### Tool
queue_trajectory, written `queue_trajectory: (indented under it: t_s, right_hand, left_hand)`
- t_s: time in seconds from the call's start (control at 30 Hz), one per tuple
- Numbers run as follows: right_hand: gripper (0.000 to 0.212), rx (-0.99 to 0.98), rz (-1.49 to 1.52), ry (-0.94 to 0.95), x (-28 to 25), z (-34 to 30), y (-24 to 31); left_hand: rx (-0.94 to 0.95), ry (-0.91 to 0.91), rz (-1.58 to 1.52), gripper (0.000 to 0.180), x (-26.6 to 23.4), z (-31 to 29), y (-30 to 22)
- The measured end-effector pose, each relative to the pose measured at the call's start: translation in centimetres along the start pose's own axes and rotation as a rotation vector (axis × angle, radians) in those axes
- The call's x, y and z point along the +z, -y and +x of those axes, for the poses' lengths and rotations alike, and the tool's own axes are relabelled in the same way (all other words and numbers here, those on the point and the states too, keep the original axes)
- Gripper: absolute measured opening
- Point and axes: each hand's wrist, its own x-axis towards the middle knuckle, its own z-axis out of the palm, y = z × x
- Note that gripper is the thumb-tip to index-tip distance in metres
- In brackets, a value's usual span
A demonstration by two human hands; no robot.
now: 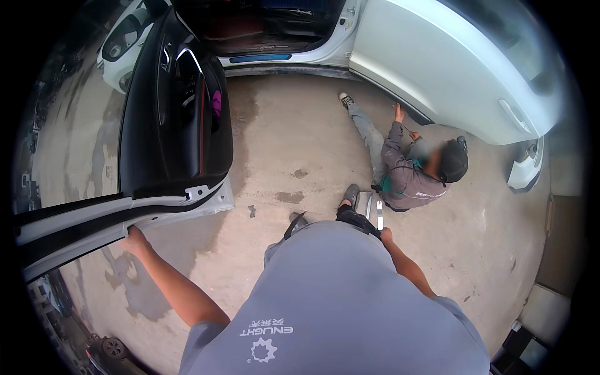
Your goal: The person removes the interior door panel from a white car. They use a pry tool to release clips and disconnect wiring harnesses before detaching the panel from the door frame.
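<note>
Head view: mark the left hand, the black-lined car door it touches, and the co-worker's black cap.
Left hand (133, 242): head view, middle of hand.
Black-lined car door (150, 140): head view, inner panel.
Black cap (452, 162): head view, crown.

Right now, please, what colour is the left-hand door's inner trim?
Inner trim: mostly black, best in the head view.

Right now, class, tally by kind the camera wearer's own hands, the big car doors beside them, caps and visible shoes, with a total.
Hands: 2 (left hand, right hand)
Car doors: 2 (dark-lined door, white door)
Caps: 1 (black cap)
Shoes: 3 (dark sneaker, two grey shoes)
Total: 8
</note>
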Motion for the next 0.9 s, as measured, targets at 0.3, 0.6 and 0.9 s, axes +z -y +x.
queue_trajectory:
  t_s: [0.3,0.6,0.9]
  right_hand:
    - [0.034,-0.073,-0.099,0.091,-1.1,1.5,9.4]
    - [0.029,-0.192,-0.106,0.226,-4.7,11.7,29.4]
    - [0.028,-0.689,0.027,0.191,-7.5,25.0,58.5]
  left_hand:
    - [0.189,-0.062,-0.044,0.032,1.2,0.5,4.4]
    - [-0.287,-0.091,-0.025,0.028,0.6,-2.5,1.2]
    - [-1.236,0.875,-0.174,0.040,12.5,-17.4,-9.6]
